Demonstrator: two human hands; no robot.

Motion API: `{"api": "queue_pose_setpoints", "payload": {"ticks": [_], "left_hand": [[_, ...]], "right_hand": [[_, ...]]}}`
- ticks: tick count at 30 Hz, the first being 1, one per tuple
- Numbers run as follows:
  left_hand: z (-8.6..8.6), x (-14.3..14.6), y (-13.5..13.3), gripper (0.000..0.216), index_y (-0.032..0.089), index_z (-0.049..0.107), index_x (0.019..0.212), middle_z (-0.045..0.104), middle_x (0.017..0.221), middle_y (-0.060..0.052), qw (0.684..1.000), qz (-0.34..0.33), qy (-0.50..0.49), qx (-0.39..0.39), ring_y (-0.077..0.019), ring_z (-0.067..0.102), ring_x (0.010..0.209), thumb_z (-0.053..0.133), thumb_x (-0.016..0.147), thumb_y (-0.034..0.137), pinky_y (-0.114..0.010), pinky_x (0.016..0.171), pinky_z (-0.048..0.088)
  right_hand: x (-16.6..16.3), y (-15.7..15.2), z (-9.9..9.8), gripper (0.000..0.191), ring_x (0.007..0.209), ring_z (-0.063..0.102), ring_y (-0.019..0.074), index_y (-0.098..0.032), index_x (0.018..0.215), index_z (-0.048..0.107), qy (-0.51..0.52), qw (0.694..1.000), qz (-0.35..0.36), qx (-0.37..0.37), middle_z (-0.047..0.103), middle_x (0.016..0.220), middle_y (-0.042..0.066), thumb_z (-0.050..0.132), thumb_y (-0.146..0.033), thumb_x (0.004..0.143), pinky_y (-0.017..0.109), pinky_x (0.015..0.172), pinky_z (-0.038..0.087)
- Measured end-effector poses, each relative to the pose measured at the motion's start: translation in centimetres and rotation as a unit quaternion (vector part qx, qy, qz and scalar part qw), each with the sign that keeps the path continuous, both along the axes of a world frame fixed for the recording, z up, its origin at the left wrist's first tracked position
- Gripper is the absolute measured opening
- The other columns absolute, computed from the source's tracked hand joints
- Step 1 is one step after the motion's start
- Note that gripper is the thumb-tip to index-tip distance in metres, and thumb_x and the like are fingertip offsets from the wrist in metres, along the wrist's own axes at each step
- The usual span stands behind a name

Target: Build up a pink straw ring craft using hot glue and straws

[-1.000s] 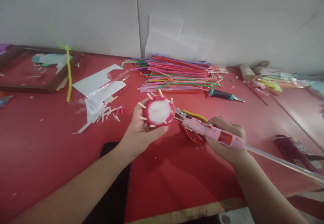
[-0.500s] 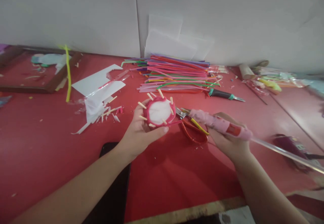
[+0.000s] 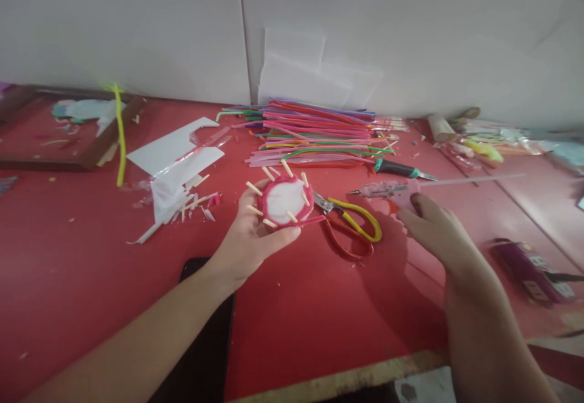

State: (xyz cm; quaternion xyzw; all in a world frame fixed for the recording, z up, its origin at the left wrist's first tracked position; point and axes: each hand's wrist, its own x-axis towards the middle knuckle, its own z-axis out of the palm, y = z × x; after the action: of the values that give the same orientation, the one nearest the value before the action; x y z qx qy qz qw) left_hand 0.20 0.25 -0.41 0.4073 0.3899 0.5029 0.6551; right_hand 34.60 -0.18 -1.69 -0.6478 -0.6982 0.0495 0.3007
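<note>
- Cradling the pink disc (image 3: 287, 201) in left hand (image 3: 250, 242), fingers curled on it.
- Resting right hand (image 3: 433, 227) beside glue gun (image 3: 392, 191) on tabletop (image 3: 319, 312), fingers loosely apart.
- Gluing step pausing; probably needing another stick fitted next.

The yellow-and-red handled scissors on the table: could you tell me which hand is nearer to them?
Left. The left hand, holding the pink-rimmed white disc, sits just beside the scissors; the right hand lies farther off, by the pink glue gun.

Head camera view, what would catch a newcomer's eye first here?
The left hand holds up a round pink-rimmed craft piece with a white middle and small sticks poking out. Behind it lies a bright heap of coloured straws on the red table. Scissors lie beside the right hand.
</note>
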Motion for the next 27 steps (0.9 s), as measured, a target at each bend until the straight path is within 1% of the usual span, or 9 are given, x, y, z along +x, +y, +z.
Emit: {"api": "queue_pose_setpoints", "payload": {"ticks": [4,8,10,12,14,17,20,24,27], "left_hand": [[0.1,0.0,0.0,0.072,0.030,0.050,0.126,0.072,0.115,-0.002,1.000,-0.021,-0.015,-0.008,-0.0185,0.072,0.096,0.087,0.067,0.013,-0.031,0.089,0.059],[0.0,0.2,0.1,0.074,0.030,0.050,0.128,0.073,0.110,-0.001,0.999,-0.030,-0.029,-0.015,-0.0160,0.071,0.094,0.087,0.066,0.012,-0.026,0.085,0.058],[0.1,0.3,0.0,0.078,0.029,0.049,0.130,0.073,0.110,-0.001,0.998,-0.034,-0.038,-0.020,-0.0157,0.072,0.094,0.088,0.065,0.011,-0.025,0.083,0.058],[0.5,0.4,-0.2,0.081,0.029,0.047,0.133,0.073,0.111,-0.002,0.999,-0.034,-0.029,-0.019,-0.0170,0.072,0.095,0.088,0.066,0.012,-0.025,0.084,0.059],[0.9,0.4,-0.4,0.081,0.028,0.045,0.136,0.073,0.115,-0.004,0.999,-0.039,-0.002,-0.017,-0.0196,0.073,0.098,0.087,0.068,0.014,-0.027,0.086,0.059],[1.5,0.3,-0.8,0.080,0.026,0.041,0.139,0.071,0.123,-0.009,0.997,-0.071,0.034,-0.005,-0.0239,0.073,0.104,0.085,0.072,0.016,-0.030,0.088,0.060],[1.5,0.3,-1.1,0.081,0.027,0.040,0.140,0.068,0.128,-0.010,0.995,-0.094,0.042,0.017,-0.0258,0.072,0.110,0.084,0.073,0.016,-0.032,0.090,0.060],[1.3,0.5,-1.2,0.081,0.031,0.042,0.138,0.069,0.124,-0.006,0.995,-0.098,0.028,0.015,-0.0221,0.073,0.102,0.085,0.071,0.015,-0.028,0.083,0.062],[1.2,0.5,-0.9,0.077,0.030,0.046,0.136,0.074,0.111,-0.003,0.996,-0.083,-0.012,-0.015,-0.0176,0.073,0.092,0.084,0.071,0.013,-0.024,0.078,0.060]], "right_hand": [[0.2,0.0,0.1,0.028,0.040,0.039,0.0144,-0.026,0.055,0.048,-0.063,0.993,-0.086,-0.042,0.045,0.045,-0.004,0.068,-0.027,0.076,0.028,0.045,0.026],[-3.0,-0.7,1.5,0.015,0.068,0.057,0.0236,-0.021,0.085,0.064,-0.089,0.982,-0.163,0.023,0.063,0.081,0.008,0.070,-0.031,0.074,0.036,0.063,0.042],[-6.1,-1.5,2.2,0.010,0.074,0.060,0.0227,-0.023,0.090,0.065,-0.012,0.992,-0.106,0.073,0.065,0.086,0.007,0.064,-0.028,0.082,0.037,0.071,0.047],[-9.4,-2.5,2.5,0.009,0.073,0.064,0.0189,-0.024,0.092,0.067,0.135,0.989,0.053,-0.004,0.068,0.082,0.004,0.060,-0.030,0.091,0.032,0.066,0.050],[-12.2,-3.5,2.4,0.013,0.069,0.065,0.0158,-0.023,0.094,0.070,0.210,0.964,0.135,-0.095,0.072,0.084,0.003,0.066,-0.036,0.090,0.027,0.061,0.051],[-14.7,-4.2,1.8,0.022,0.067,0.067,0.0146,-0.021,0.093,0.072,0.308,0.920,0.161,-0.179,0.074,0.081,0.003,0.073,-0.041,0.085,0.024,0.057,0.053],[-15.4,-4.1,1.5,0.020,0.073,0.070,0.0155,-0.021,0.095,0.074,0.388,0.887,0.163,-0.190,0.077,0.086,0.004,0.072,-0.039,0.086,0.025,0.063,0.056],[-15.4,-3.7,1.8,0.014,0.062,0.063,0.0123,-0.021,0.086,0.073,0.390,0.890,0.162,-0.171,0.072,0.073,0.001,0.068,-0.033,0.089,0.024,0.054,0.050],[-15.2,-3.7,1.9,0.018,0.053,0.053,0.0095,-0.019,0.082,0.067,0.331,0.916,0.169,-0.151,0.063,0.064,-0.001,0.061,-0.032,0.092,0.021,0.047,0.043]]}}
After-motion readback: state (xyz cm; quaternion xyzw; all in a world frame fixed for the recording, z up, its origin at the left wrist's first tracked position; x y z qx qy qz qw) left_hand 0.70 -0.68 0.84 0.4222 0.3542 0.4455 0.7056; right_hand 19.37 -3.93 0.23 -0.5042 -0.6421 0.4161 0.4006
